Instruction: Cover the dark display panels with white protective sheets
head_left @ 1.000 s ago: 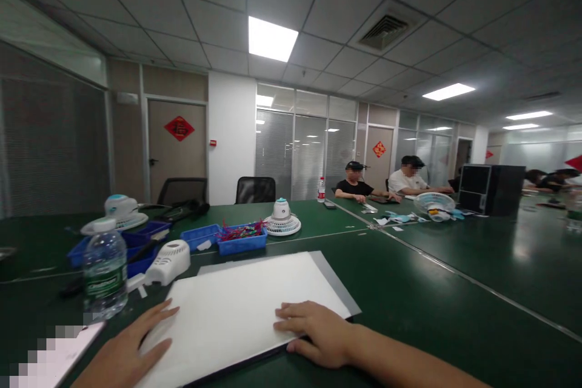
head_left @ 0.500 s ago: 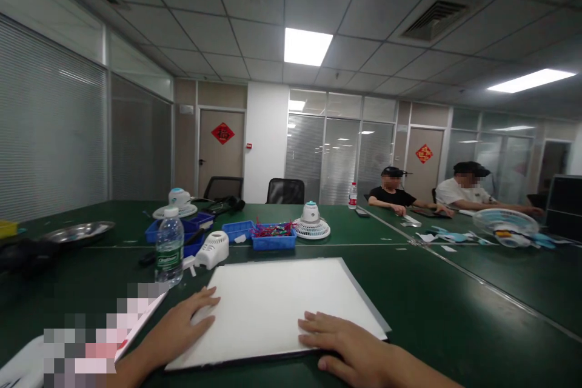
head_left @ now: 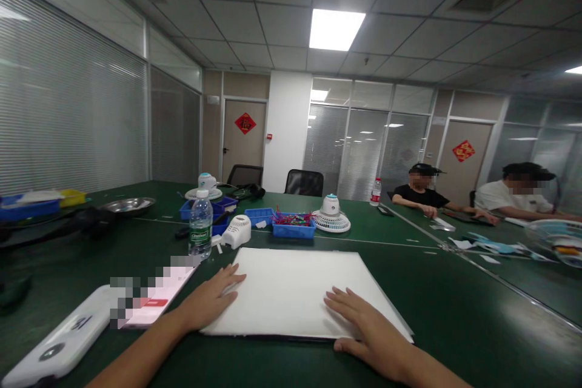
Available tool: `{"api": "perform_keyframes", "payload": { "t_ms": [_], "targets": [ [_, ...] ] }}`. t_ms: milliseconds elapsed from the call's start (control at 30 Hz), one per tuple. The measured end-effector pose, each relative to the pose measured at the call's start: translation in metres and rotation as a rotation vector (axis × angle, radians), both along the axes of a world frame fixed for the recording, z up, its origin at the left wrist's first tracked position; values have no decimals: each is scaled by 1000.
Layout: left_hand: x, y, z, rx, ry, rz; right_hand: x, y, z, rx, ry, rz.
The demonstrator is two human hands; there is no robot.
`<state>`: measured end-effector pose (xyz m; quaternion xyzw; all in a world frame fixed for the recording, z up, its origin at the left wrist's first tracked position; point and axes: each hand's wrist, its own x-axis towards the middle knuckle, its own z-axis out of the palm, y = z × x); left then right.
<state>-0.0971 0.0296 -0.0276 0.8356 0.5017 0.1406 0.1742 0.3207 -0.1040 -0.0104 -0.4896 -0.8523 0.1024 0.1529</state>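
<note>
Fingers spread, nothing pinched: the left hand [head_left: 211, 297] is lying over the left edge of the white sheet [head_left: 286, 291], the right hand [head_left: 364, 321] is pressing its near right part. The sheet is lying on the green table [head_left: 464, 303]; beyond, a bottle [head_left: 200, 233] is standing and a blue tray [head_left: 293, 231] is holding tangled wires [head_left: 291, 218].

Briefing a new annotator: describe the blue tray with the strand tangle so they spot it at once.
On the dark green table, find the white sheet under the person's left hand and right hand. Beyond its far edge, left of the round white fan-like part, sits the target tray. Unlike the neighbouring blue tray on its left, it is heaped with thin, mostly red strands.
</note>
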Motion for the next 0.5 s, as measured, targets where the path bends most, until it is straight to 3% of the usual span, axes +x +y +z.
{"api": "perform_keyframes", "payload": {
  "t_ms": [67,267,367,500],
  "targets": [
    [-1,-1,-2,25,-3,-14,3,5,-10,150,-69,0],
    [-5,0,-7,45,-80,-13,-7,1,-13,772,-290,305],
    [-8,1,-2,31,-140,-4,-11,-6,-5,926,-380,372],
    [-13,2,6,29,-211,-9,-2,-9,5,985,-481,411]
  ]
}}
